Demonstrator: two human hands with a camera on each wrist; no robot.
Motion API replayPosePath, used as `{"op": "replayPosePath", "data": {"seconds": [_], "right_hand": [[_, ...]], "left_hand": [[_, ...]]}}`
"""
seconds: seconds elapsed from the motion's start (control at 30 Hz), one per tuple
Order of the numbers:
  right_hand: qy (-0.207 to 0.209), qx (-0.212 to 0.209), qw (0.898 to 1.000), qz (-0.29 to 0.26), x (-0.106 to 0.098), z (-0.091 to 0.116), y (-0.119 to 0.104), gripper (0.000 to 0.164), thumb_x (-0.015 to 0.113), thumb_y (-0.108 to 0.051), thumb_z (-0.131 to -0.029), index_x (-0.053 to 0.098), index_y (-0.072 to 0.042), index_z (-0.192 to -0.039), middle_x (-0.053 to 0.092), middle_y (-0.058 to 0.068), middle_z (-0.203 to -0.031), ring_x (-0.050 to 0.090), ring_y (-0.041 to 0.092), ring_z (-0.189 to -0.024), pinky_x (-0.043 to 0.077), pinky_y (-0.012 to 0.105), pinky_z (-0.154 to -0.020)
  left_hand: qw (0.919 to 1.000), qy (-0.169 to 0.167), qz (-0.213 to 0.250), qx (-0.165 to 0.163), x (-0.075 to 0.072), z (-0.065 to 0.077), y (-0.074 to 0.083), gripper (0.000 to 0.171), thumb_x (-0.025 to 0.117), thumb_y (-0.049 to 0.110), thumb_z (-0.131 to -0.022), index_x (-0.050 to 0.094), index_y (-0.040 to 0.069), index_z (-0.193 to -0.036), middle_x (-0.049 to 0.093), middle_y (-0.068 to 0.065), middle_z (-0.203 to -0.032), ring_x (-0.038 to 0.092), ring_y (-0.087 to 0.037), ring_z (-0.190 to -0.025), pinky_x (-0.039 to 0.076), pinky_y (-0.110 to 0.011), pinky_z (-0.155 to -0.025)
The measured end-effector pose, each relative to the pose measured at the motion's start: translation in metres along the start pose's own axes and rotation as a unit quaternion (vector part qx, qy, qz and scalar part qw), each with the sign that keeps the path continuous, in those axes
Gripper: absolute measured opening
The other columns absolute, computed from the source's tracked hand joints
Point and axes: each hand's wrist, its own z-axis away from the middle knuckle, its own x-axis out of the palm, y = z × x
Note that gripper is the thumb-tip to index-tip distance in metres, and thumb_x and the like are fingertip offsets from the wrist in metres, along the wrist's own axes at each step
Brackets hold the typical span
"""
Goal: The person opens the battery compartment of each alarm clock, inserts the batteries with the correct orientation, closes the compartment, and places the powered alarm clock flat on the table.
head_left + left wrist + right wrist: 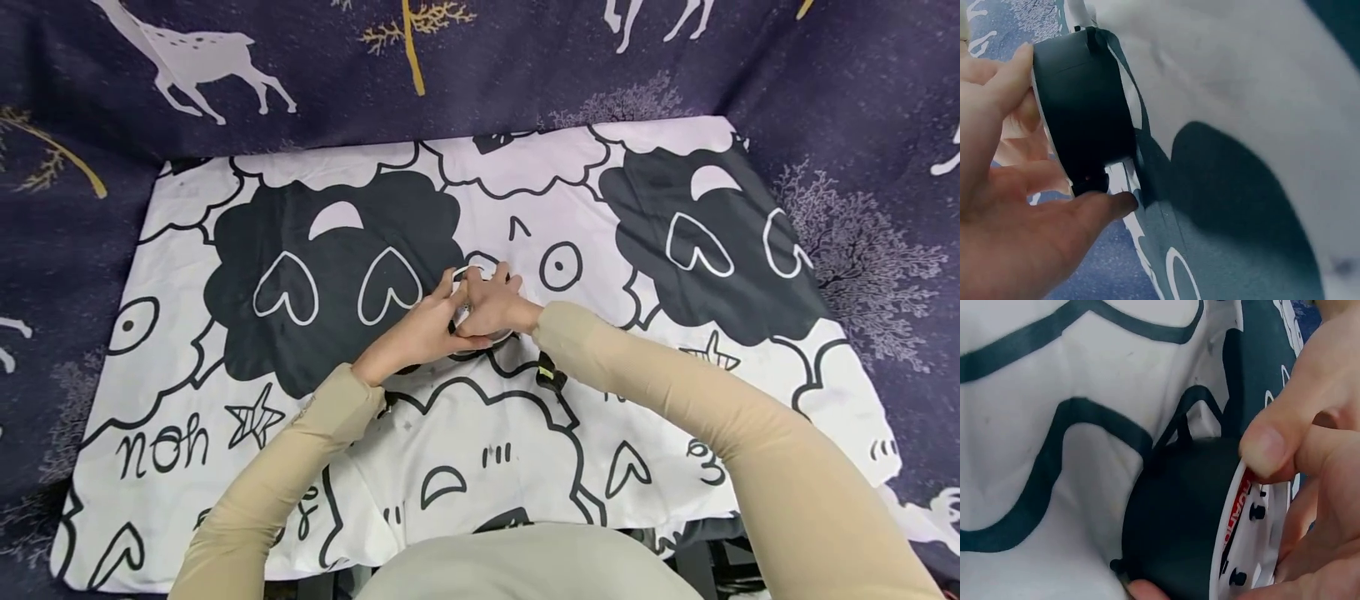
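A round black case with a white rim [1172, 512] stands on its side on the patterned cloth. Its white flat side carries black knobs and red lettering, seen in the right wrist view. My left hand [427, 329] grips the case, its fingers at the rim and its thumb near a small black foot in the left wrist view. My right hand [491, 307] lies across the same thing in the head view. The right thumb pinches the rim, while its other fingers reach over the white side. Both hands hide most of the case from above.
A white cloth [480, 467] with black cartoon drawings covers the table. Dark blue cloth [510, 75] with deer and trees hangs around it. Under the right sleeve shows a small black item [551, 373] with a yellow-green mark.
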Motion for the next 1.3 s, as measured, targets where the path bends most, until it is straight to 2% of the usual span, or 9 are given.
{"op": "replayPosePath", "data": {"seconds": [0.27, 0.43, 0.6, 0.7, 0.83, 0.93, 1.1, 1.17, 1.3], "right_hand": [[-0.058, 0.015, 0.994, -0.092, -0.007, -0.001, 0.007, 0.086, 0.067, -0.02, -0.069, 0.021, -0.017, -0.142, 0.01, 0.026, -0.141, 0.022, 0.044, -0.119, 0.035, 0.045, -0.088], [-0.114, 0.004, 0.975, -0.192, -0.011, 0.005, 0.027, 0.087, 0.066, -0.014, -0.076, 0.015, -0.029, -0.145, -0.015, 0.023, -0.149, 0.013, 0.04, -0.132, 0.046, 0.043, -0.082], [-0.099, -0.077, 0.968, -0.219, -0.011, 0.006, 0.043, 0.08, 0.066, -0.005, -0.076, 0.026, -0.027, -0.141, 0.007, 0.024, -0.143, 0.018, 0.033, -0.123, 0.042, 0.036, -0.082], [-0.072, -0.112, 0.969, -0.208, -0.009, 0.004, 0.047, 0.078, 0.066, -0.003, -0.075, 0.028, -0.024, -0.14, 0.024, 0.022, -0.135, 0.025, 0.03, -0.117, 0.034, 0.04, -0.09], [-0.03, -0.127, 0.972, -0.194, -0.002, 0.002, 0.049, 0.077, 0.068, -0.006, -0.076, 0.03, -0.022, -0.141, 0.037, 0.02, -0.13, 0.035, 0.029, -0.112, 0.032, 0.04, -0.093], [0.03, -0.144, 0.975, -0.167, 0.005, 0.007, 0.05, 0.075, 0.07, -0.008, -0.077, 0.031, -0.018, -0.14, 0.044, 0.02, -0.128, 0.042, 0.031, -0.113, 0.035, 0.042, -0.094], [0.138, -0.122, 0.978, -0.096, 0.015, 0.024, 0.051, 0.077, 0.073, -0.022, -0.078, 0.027, -0.014, -0.139, 0.058, 0.02, -0.105, 0.056, 0.031, -0.091, 0.046, 0.04, -0.073], [0.136, -0.11, 0.98, -0.095, 0.018, 0.029, 0.052, 0.077, 0.069, -0.026, -0.081, 0.022, -0.016, -0.141, 0.062, 0.016, -0.086, 0.059, 0.025, -0.072, 0.045, 0.033, -0.06], [0.066, -0.116, 0.975, -0.176, 0.019, 0.03, 0.057, 0.078, 0.061, -0.021, -0.087, 0.008, -0.02, -0.143, 0.064, 0.01, -0.065, 0.061, 0.018, -0.05, 0.046, 0.026, -0.053]], "left_hand": [[0.9919, -0.116, 0.022, 0.048, -0.022, -0.001, -0.007, 0.076, 0.057, 0.023, -0.089, 0.011, -0.004, -0.143, -0.01, -0.034, -0.146, 0.024, -0.038, -0.135, 0.039, -0.04, -0.099], [0.9911, -0.127, 0.002, 0.04, -0.021, -0.006, -0.001, 0.067, 0.052, 0.02, -0.093, 0.015, -0.002, -0.144, -0.007, -0.033, -0.147, 0.039, -0.034, -0.128, 0.041, -0.038, -0.098], [0.9929, -0.094, -0.072, -0.01, -0.026, -0.016, 0.01, 0.071, 0.067, 0.031, -0.082, 0.035, 0.008, -0.141, 0.022, -0.029, -0.146, 0.05, -0.034, -0.119, 0.045, -0.042, -0.092], [0.9852, -0.064, -0.157, -0.027, -0.029, -0.024, 0.018, 0.064, 0.077, 0.039, -0.07, 0.058, 0.013, -0.125, 0.055, -0.018, -0.124, 0.056, -0.033, -0.108, 0.049, -0.046, -0.082], [0.9722, -0.046, -0.229, -0.019, -0.031, -0.031, 0.024, 0.052, 0.081, 0.042, -0.062, 0.069, 0.013, -0.102, 0.064, -0.01, -0.102, 0.061, -0.03, -0.092, 0.051, -0.045, -0.072], [0.9642, -0.036, -0.261, 0.029, -0.03, -0.031, 0.023, 0.056, 0.08, 0.041, -0.062, 0.068, 0.009, -0.106, 0.06, -0.012, -0.114, 0.058, -0.028, -0.102, 0.049, -0.042, -0.084], [0.9237, 0.01, -0.337, 0.182, -0.027, -0.028, 0.017, 0.068, 0.073, 0.044, -0.063, 0.059, 0.005, -0.117, 0.056, -0.009, -0.119, 0.057, -0.021, -0.105, 0.047, -0.033, -0.09], [0.9087, 0.017, -0.352, 0.224, -0.026, -0.028, 0.016, 0.066, 0.072, 0.043, -0.064, 0.056, 0.005, -0.117, 0.056, -0.008, -0.117, 0.062, -0.018, -0.093, 0.051, -0.026, -0.077], [0.909, -0.022, -0.337, 0.245, -0.025, -0.033, 0.017, 0.057, 0.072, 0.038, -0.068, 0.055, 0.006, -0.112, 0.056, -0.01, -0.12, 0.065, -0.017, -0.076, 0.051, -0.02, -0.058]]}}
